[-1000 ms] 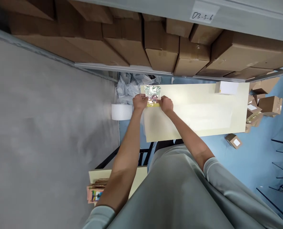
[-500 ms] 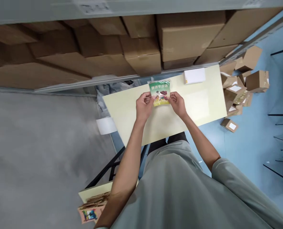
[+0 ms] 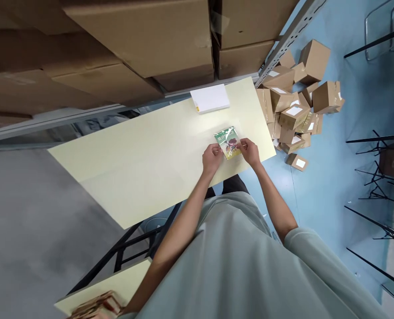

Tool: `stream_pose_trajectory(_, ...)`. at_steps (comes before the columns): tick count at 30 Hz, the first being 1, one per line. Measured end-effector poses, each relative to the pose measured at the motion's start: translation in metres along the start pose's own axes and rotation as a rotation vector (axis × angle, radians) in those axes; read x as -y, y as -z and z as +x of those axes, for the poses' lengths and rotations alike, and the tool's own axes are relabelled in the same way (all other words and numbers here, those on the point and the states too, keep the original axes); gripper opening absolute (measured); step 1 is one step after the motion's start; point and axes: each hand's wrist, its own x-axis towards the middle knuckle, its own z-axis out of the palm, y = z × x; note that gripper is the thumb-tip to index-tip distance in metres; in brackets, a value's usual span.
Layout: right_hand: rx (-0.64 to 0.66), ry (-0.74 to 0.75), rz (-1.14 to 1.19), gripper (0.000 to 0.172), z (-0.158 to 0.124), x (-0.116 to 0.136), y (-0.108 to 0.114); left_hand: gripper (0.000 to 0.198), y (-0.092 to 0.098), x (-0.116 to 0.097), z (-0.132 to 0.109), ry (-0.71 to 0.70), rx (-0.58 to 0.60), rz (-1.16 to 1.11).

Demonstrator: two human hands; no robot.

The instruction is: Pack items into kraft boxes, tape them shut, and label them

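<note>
A small booklet (image 3: 228, 141) in shiny clear plastic wrap has a green top, a picture in the middle and a yellow bottom edge. It lies tilted between my hands, over the right part of the pale yellow table (image 3: 144, 164). My left hand (image 3: 213, 158) pinches its left edge with fingers curled. At the right edge, my right hand (image 3: 249, 152) grips it between thumb and fingers. Whether the booklet touches the tabletop, I cannot tell. Beyond it, near the table's far edge, lies a flat white box (image 3: 210, 98) with a small yellow mark at one corner.
Large cardboard boxes (image 3: 144, 35) fill the shelf along the table's far side. A heap of small cartons (image 3: 293, 110) sits on the blue floor to the right, with black metal legs (image 3: 376, 137) beyond. A second pale surface (image 3: 124, 283) holds stacked items at lower left.
I have shifted to the right along the table, my hands and the booklet with me. The booklet has turned from straight to tilted. The white box now lies beyond it to the left.
</note>
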Motion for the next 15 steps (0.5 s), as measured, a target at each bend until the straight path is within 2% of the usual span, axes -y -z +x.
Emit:
stream_pose_trajectory(6,-0.067,-0.013,-0.218,0.018,0.005,-0.002,-0.008,0.024,-0.006,-0.001,0.008,0.008,-0.081,0.028)
stream_pose_trajectory(11,-0.182,-0.017,-0.282,0.036,0.001,-0.008,-0.013,0.021,-0.007,-0.010,0.001,-0.061,-0.133,0.169)
stream_pose_trajectory(15,-0.190,-0.040,-0.238,0.041,0.001,-0.012,-0.015,0.032,-0.010,-0.013,-0.010,-0.114,-0.154,0.248)
